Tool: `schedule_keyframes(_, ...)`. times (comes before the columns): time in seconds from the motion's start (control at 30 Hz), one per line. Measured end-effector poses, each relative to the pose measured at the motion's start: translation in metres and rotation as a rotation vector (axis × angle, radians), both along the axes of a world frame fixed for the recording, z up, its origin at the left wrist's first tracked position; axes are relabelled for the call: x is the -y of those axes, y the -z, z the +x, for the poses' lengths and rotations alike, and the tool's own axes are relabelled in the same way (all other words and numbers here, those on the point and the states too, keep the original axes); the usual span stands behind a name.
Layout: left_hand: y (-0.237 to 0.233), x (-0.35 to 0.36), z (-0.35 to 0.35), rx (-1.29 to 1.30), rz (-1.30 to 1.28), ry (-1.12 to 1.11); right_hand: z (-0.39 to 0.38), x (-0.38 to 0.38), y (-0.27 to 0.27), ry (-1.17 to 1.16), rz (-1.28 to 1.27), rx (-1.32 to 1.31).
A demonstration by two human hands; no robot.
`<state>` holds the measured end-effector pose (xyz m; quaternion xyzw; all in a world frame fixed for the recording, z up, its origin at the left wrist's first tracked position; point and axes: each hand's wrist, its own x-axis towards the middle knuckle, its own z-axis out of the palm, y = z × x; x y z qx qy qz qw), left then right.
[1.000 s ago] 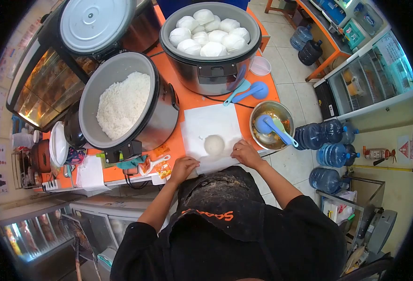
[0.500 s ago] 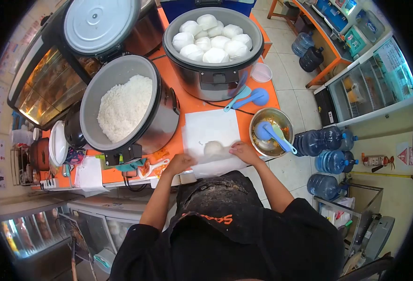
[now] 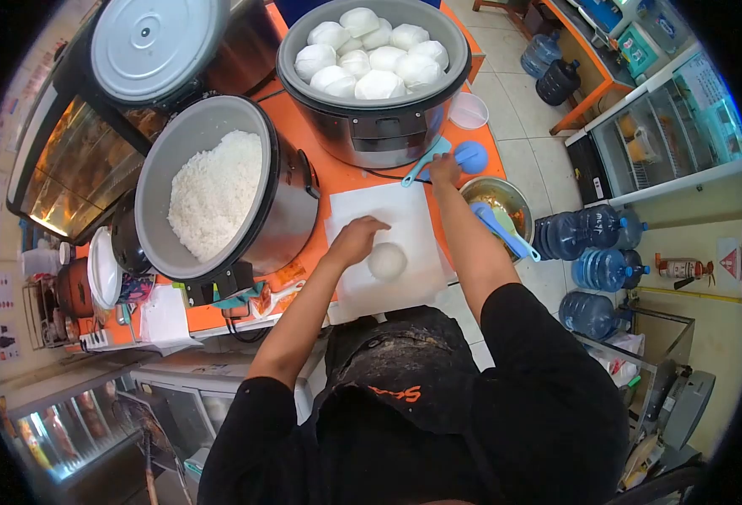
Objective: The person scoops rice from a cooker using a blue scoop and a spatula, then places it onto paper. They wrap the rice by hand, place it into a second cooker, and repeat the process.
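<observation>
White paper sheets (image 3: 362, 206) lie on the orange table, and a round whitish mound (image 3: 387, 262) shows near their middle. My left hand (image 3: 357, 240) is over the paper, just up and left of the mound, with some fingers stretched out. Beyond the paper's upper right corner, my right hand (image 3: 445, 170) has its fingers around the handle end of a blue scoop (image 3: 471, 157). A teal spatula (image 3: 427, 162) lies beside that hand. The steel bowl (image 3: 518, 200) of mixed food, with utensils in it, is to the right.
An open cooker of white rice (image 3: 216, 195) stands at the left. Behind the paper, another cooker (image 3: 371, 126) holds several white wrapped bundles (image 3: 379, 84). A pink cup (image 3: 469, 111) is near the right edge. Large water bottles (image 3: 603, 269) stand on the floor at the right.
Both hands have left the paper's near edge. My left hand moved up over the paper; my right hand went up to the blue scoop. The mound now shows more clearly.
</observation>
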<state>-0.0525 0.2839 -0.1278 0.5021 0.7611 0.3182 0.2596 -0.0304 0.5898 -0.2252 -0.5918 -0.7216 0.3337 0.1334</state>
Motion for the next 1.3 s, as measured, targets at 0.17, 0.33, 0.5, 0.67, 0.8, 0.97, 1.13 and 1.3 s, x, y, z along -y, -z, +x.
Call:
schedule_keyframes(0.17,0.039,-0.045,-0.046,-0.072,-0.044,0.185,0.039,0.036,-0.012,0.089,0.085,-0.602)
schedule_keyframes(0.33,0.012,-0.086,-0.073,-0.119,-0.166,0.332,0.179,0.193,-0.112,-0.193,-0.424,-0.76)
schedule_keyframes(0.5,0.039,-0.137,-0.027,-0.257,0.079,0.806,0.234,0.264,-0.084,-0.615,-0.166,-0.475)
schedule_keyframes(0.67,0.037,-0.158,0.004,-0.263,-0.079,1.069,0.216,0.277,-0.07,-0.537,-0.326,-0.423)
schedule_keyframes(0.8,0.056,-0.171,0.007,-0.227,-0.083,1.102,0.212,0.291,-0.054,-0.519,-0.319,-0.438)
schedule_keyframes(0.97,0.066,-0.172,0.009,-0.222,-0.069,1.097,0.211,0.294,-0.057,-0.533,-0.294,-0.443)
schedule_keyframes(1.13,0.066,-0.171,0.01,-0.256,-0.068,1.094,0.209,0.296,-0.061,-0.573,-0.295,-0.375)
schedule_keyframes(1.3,0.052,-0.168,0.009,-0.254,-0.069,1.045,0.214,0.29,-0.069,-0.602,-0.268,-0.413)
